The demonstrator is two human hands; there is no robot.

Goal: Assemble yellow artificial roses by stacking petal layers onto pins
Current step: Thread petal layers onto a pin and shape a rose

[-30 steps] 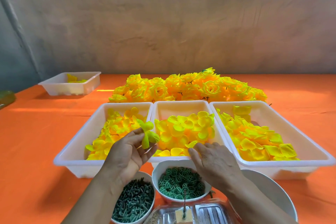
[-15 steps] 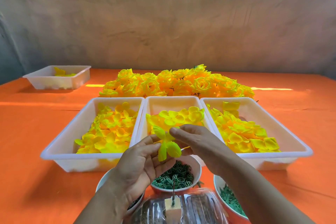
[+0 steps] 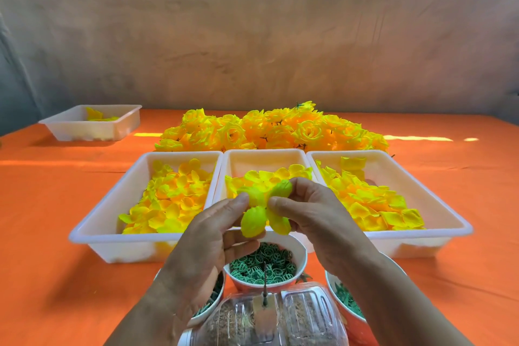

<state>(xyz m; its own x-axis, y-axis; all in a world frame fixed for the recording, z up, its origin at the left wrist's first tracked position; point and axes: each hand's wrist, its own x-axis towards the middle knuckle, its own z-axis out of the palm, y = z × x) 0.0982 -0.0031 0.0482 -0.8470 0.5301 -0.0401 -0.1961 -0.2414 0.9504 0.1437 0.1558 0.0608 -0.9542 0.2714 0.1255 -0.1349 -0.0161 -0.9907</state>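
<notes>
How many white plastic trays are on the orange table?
4. Three stand side by side in a row: the left tray, middle tray and right tray. The fourth tray sits apart at the far left back. Others could lie outside the view.

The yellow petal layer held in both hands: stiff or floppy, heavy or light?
Probably floppy: the petal layer has lobes curling and drooping between the left hand and right hand. Likely very light, since fingertip pinches alone hold it up.
</notes>
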